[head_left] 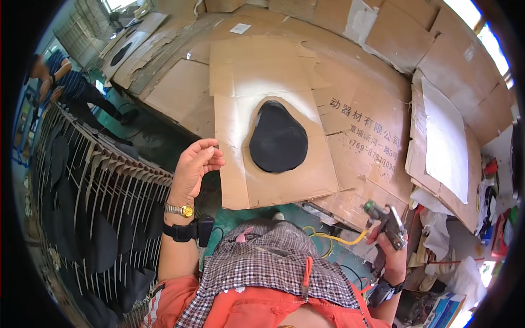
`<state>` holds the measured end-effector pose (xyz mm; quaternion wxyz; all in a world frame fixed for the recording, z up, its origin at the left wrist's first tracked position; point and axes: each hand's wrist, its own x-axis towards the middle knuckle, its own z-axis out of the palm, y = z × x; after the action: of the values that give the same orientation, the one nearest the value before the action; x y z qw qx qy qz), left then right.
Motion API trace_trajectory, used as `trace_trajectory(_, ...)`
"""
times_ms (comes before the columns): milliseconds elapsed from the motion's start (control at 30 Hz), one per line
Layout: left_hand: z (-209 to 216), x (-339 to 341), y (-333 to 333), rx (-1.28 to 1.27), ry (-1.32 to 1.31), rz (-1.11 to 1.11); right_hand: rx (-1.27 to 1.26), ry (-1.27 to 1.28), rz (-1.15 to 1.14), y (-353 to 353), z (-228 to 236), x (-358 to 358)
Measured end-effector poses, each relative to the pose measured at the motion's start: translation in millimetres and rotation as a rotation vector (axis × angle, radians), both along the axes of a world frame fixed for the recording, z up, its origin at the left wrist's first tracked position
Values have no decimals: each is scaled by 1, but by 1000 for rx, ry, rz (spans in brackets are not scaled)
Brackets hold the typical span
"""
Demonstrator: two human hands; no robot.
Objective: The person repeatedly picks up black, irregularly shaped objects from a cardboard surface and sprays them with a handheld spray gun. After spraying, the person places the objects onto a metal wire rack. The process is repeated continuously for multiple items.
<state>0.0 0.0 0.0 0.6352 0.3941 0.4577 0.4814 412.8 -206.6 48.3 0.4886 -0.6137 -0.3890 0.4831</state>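
On tan cardboard (273,190), the black pear-shaped pad (279,139) looks light, soft, best edge-lifted; left hand (198,163) loosely curled, empty, right hand (391,252) clasping a silver spray gun (392,225).

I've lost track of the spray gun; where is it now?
In the head view's lower right, the spray gun is in the right hand, just right of the yellow hose.

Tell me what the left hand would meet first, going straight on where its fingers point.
Probably the cardboard sheet, whose left edge the left hand seems to reach; the black pear-shaped piece lies farther along. Height is unclear, so it might pass above both.
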Motion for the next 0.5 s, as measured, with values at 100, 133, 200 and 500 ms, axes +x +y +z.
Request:
trace_trajectory(100,-29,0,5,-63,33,29,-16,76,134,-8,8,-4)
trace_trajectory(133,-40,4,7,-82,33,34,-14,97,126,-8,8,-8)
trace_trajectory(200,-60,8,11,-128,38,42,-4,99,84,-6,3,-8)
trace_trajectory(500,-101,2,19,-229,54,103,-18,74,-6,-18,7,5)
